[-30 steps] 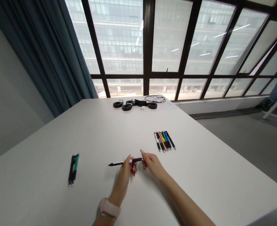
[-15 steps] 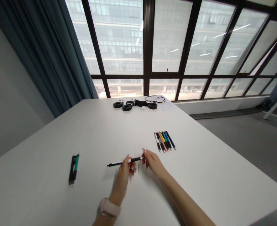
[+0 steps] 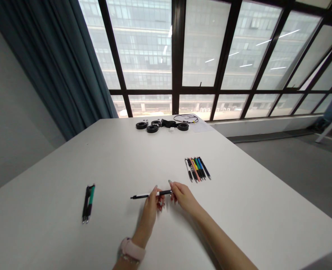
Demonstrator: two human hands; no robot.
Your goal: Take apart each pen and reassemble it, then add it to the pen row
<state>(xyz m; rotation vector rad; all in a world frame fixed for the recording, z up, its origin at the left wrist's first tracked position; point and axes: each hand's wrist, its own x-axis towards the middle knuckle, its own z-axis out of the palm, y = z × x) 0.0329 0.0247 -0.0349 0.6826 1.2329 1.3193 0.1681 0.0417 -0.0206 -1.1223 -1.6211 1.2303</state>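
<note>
A black and white pen [image 3: 143, 195] is held level just above the white table [image 3: 121, 161]. My left hand [image 3: 151, 204] pinches its middle, while my right hand [image 3: 183, 195] grips its black right end; the tip points left. A row of several coloured pens [image 3: 197, 168] lies a short way beyond my right hand. Two pens, one black and one green [image 3: 88, 202], lie side by side on the table to the left of my hands.
Black tape rolls [image 3: 152, 128], a coiled cable [image 3: 185, 118] and a sheet of paper [image 3: 201, 125] sit at the table's far end by the window. A blue curtain [image 3: 59, 67] hangs at the left. The table's right edge drops to grey floor [image 3: 295, 165].
Both hands and the pen stay almost in place, shifting slightly up and then back. The other pens have not moved.
</note>
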